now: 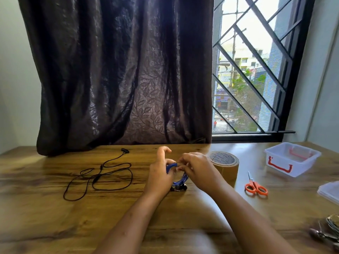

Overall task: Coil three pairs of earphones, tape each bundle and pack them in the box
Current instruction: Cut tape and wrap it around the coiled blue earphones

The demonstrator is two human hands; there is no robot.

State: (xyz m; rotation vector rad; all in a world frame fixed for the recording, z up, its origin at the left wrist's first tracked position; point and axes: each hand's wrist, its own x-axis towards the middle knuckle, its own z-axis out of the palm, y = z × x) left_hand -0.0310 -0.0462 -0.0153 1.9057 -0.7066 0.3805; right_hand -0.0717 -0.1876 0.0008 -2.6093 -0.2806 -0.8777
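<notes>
Your table (55, 208) is wood-grained with a soft sheen. The box (291, 158) looks like translucent plastic with red clips; the scissors (255, 186) have orange plastic handles and metal blades. The tape roll (224, 165) looks glossy brown, and the curtain (119, 70) is shiny patterned cloth.

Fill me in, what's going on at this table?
A person is coiling the blue earphones over the wooden table: the left hand grips the coil and the right hand pinches its top. No tape shows on it. The black earphones lie loose to the left. The tape roll, orange scissors and open box sit to the right.
</notes>
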